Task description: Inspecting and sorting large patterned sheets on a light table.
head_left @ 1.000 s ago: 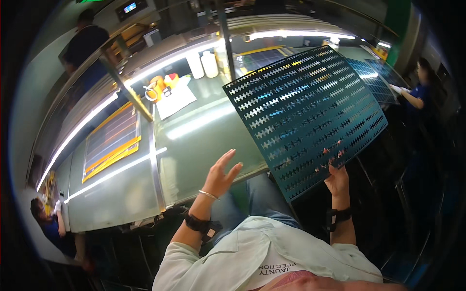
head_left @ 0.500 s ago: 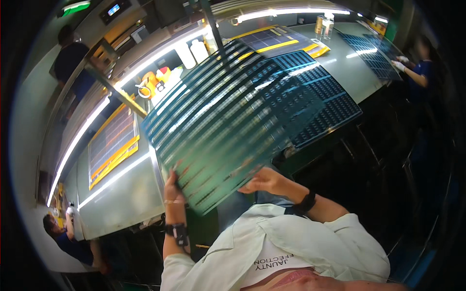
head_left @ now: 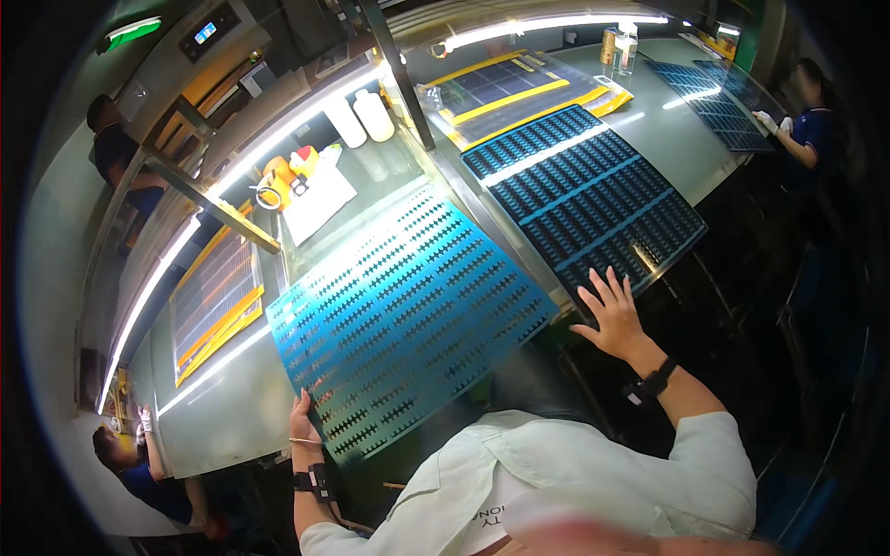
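Note:
A wide teal-blue panel (head_left: 408, 324) with rows of dark notched strips lies before me, its near part reaching out over my lap. My left hand (head_left: 304, 422) grips its left edge near the front corner; part of the fingers is hidden at the edge. To the right, a dark panel (head_left: 593, 190) with blue bands and small repeated marks rests on the table. Above its near left corner my right hand (head_left: 614, 320) is open, fingers spread, holding nothing; whether the fingertips touch that panel I cannot tell.
White bottles (head_left: 375, 116), orange tape rolls (head_left: 275, 176) and a white paper (head_left: 320, 202) stand behind the panel. Yellow-edged sheets (head_left: 519, 88) lie farther back, another (head_left: 218, 287) at left. A metal post (head_left: 397, 74) rises between stations. Co-workers (head_left: 807, 130) are at the sides.
The teal panel, tilted and lifted across the dark panel before, has come down flatter and leftward. My right hand has let go of its near edge and moved right, opening out.

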The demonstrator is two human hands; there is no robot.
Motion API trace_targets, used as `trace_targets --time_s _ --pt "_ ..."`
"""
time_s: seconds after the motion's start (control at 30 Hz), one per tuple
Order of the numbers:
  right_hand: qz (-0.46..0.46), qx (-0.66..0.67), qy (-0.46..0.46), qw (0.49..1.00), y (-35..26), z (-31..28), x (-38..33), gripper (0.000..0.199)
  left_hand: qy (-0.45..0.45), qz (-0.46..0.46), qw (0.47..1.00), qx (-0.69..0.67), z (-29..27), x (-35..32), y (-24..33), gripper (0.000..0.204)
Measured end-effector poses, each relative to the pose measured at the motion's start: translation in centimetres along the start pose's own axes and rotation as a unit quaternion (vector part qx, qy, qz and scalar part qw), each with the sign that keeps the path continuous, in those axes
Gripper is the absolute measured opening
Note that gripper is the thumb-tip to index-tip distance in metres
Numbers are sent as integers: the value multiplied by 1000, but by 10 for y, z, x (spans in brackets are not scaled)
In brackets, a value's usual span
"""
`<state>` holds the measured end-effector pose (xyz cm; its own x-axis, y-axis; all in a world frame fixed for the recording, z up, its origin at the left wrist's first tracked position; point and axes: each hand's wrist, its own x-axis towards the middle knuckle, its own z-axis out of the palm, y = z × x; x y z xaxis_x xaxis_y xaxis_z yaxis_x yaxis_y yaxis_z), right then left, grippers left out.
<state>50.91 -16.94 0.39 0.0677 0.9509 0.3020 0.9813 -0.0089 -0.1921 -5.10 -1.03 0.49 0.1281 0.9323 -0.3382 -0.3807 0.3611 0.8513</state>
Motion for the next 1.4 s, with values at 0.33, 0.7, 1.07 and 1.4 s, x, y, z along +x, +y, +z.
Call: trace_targets --time_s 0.33,0.7,1.07,1.4 --pt "-12 71 -47 996 15 -17 1 50 3 -62 985 162 -21 44 20 24" --pt "-69 63 -26 995 33 -25 8 31 106 200 547 806 84 74 63 23" --pt "52 84 207 973 135 -131 125 15 -394 447 475 647 411 106 -122 73" --pt "-201 52 360 910 41 -281 121 21 -306 365 454 753 462 92 -172 93"
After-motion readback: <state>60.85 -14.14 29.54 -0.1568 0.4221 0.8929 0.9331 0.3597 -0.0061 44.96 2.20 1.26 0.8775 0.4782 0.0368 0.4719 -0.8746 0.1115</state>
